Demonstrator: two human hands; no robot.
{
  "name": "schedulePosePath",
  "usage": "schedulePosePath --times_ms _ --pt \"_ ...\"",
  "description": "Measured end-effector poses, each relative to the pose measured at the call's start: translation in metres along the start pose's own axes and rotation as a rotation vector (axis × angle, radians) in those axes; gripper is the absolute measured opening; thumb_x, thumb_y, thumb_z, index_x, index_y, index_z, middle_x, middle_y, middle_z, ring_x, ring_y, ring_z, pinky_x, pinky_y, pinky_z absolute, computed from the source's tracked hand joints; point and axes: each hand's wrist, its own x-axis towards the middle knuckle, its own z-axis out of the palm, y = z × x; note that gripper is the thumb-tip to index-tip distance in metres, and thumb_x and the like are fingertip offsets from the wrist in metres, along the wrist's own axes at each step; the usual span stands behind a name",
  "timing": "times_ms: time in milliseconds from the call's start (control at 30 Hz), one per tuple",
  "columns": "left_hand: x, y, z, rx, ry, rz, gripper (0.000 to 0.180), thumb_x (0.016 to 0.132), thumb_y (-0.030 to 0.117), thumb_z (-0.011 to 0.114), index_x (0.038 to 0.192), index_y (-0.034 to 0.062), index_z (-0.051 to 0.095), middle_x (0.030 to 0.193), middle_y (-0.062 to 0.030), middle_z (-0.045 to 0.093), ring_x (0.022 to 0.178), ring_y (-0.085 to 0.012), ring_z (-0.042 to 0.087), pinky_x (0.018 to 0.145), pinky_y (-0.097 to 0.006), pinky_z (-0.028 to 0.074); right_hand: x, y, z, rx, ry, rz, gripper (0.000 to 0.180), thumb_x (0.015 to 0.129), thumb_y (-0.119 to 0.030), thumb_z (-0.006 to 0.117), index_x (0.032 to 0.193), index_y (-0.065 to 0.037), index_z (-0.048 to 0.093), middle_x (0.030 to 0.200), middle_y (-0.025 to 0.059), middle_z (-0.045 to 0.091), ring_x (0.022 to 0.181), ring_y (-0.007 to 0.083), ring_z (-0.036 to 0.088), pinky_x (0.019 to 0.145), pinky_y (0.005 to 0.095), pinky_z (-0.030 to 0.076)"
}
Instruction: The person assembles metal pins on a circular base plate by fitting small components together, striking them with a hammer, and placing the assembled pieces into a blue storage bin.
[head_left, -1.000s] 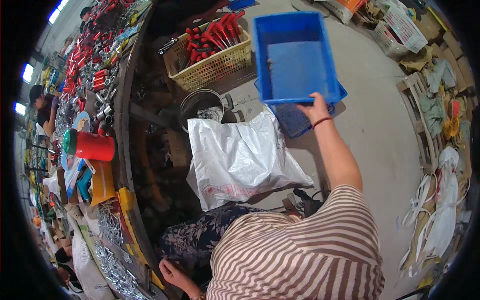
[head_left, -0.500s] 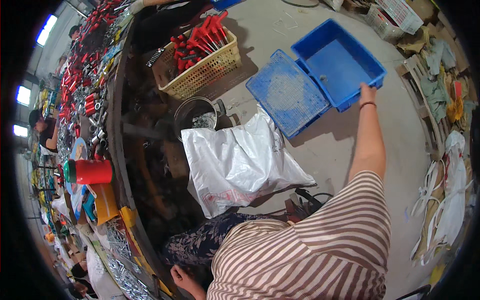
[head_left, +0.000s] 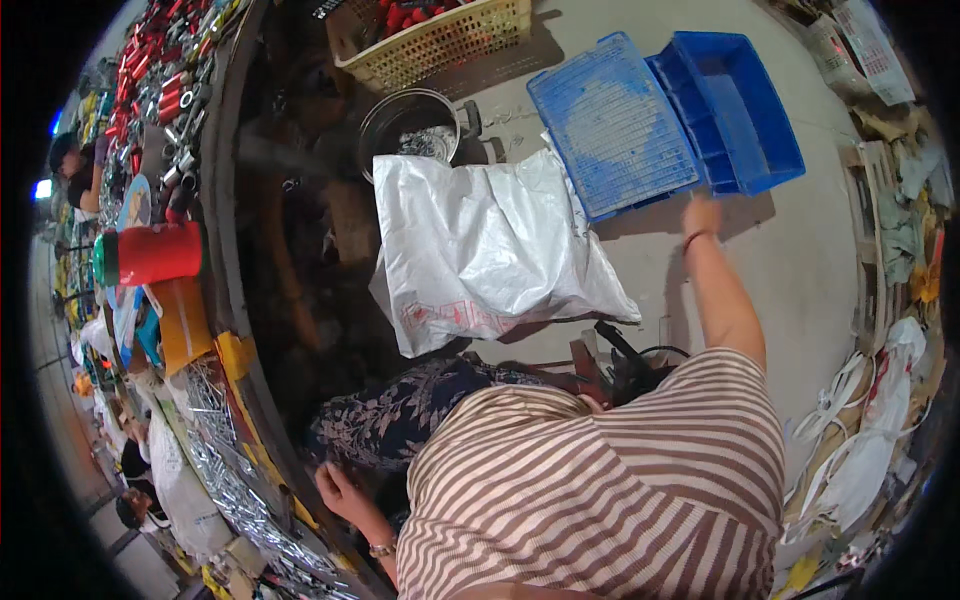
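An empty blue plastic bin (head_left: 750, 110) stands on the floor at the far right, partly tilted in my view. Against its left side lies a second blue crate, bottom up (head_left: 615, 125), its ribbed face dusty. My right hand (head_left: 702, 212) is just below the near edges of the two, smeared by motion; whether it touches them I cannot tell. My left hand (head_left: 343, 494) rests low beside the workbench edge, fingers curled, with nothing visible in it. In front of me a white woven sack (head_left: 490, 245) covers part of a round metal pot (head_left: 410, 125) with small metal pieces inside.
A yellow basket (head_left: 440, 45) with red-handled tools stands beyond the pot. The workbench at left carries a red jar with a green lid (head_left: 155, 254), an orange packet (head_left: 182, 325) and loose metal rods (head_left: 240, 450). White sacking (head_left: 865, 430) lies at right. Other people work at far left.
My right hand has come off the blue bin's near right corner and moved left. The bin has turned, its near edge now beside the upturned crate's. My view has tipped lower.
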Motion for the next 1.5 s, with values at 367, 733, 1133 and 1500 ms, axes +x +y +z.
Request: schedulePosePath --times_ms 367,733,1133,1500 --pt "0.055 0.092 0.07 -0.217 -0.334 0.117 0.026 0.106 0.014 0.062 0.129 0.002 0.067 0.096 0.0029 0.062 0.074 -0.0035 0.053 0.061 -0.02 0.041 -0.331 -0.203 0.053 0.004 -0.802 -1.187 0.062 0.084 0.001 0.06 0.145 -0.005 0.057 0.15 0.0262 0.051 0.132 0.0426 0.055 0.11 0.0511 0.044" --pt "0.093 0.044 0.151 0.008 -0.65 0.145 0.066 0.093 0.018 0.079 0.15 0.0056 0.05 0.118 -0.0108 0.069 0.1 -0.0218 0.067 0.086 -0.034 0.055 -0.431 -0.341 0.159 -0.728 -0.947 -2.13 0.019 0.084 -0.018 0.068 0.096 -0.015 0.083 0.099 0.0096 0.079 0.098 0.0278 0.076 0.11 0.0442 0.047" --pt "0.018 0.054 0.237 0.252 -1.171 0.676 0.067 0.078 0.025 0.087 0.137 0.0094 0.061 0.131 -0.0152 0.063 0.127 -0.0345 0.057 0.107 -0.049 0.043 -0.348 -0.301 -0.095 -0.33 -1.112 -1.835 0.012 0.065 -0.002 0.071 0.074 -0.01 0.068 0.078 0.0059 0.062 0.086 0.0273 0.062 0.084 0.0399 0.047" --pt "0.044 0.046 0.255 0.082 -1.16 0.385 0.02 0.088 0.012 0.072 0.107 0.0092 0.078 0.107 -0.0161 0.074 0.104 -0.0385 0.069 0.092 -0.048 0.054 -0.315 -0.226 -0.062 0.016 -0.808 -1.389 0.052 0.085 -0.015 0.079 0.133 -0.003 0.064 0.125 0.0201 0.065 0.125 0.0409 0.058 0.111 0.0449 0.043"
